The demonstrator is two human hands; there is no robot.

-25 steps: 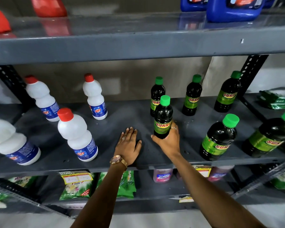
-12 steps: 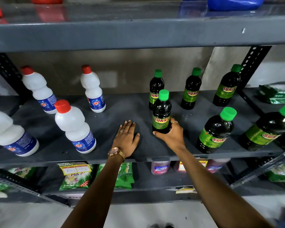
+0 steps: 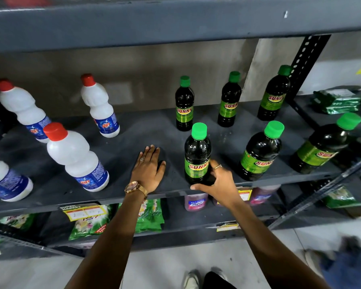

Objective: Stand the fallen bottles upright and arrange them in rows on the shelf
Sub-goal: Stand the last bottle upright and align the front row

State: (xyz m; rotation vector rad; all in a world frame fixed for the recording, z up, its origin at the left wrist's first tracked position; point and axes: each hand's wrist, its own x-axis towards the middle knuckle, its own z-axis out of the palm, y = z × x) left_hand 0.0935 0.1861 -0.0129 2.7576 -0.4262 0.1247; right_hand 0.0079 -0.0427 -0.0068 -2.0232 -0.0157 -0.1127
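Observation:
My right hand (image 3: 220, 187) grips the base of a dark Sunny bottle (image 3: 197, 153) with a green cap, which stands upright near the front edge of the grey shelf (image 3: 138, 130). My left hand (image 3: 148, 170) lies flat and open on the shelf just left of it, a gold watch on its wrist. Three more Sunny bottles stand in a back row (image 3: 229, 101), and two others stand in front at the right (image 3: 261, 153). Several white bottles with red caps (image 3: 75, 157) stand on the left half of the shelf.
The shelf above (image 3: 175, 19) overhangs the bottles. A perforated upright post (image 3: 304, 59) bounds the shelf at the right, with green packets (image 3: 340, 101) beyond it. Green pouches (image 3: 148, 215) and pink bottles (image 3: 196, 202) fill the lower shelf. My shoes (image 3: 192, 278) show on the floor.
My right hand has drawn the Sunny bottle from beside the back row toward the front edge of the shelf. My left hand has stayed flat on the shelf.

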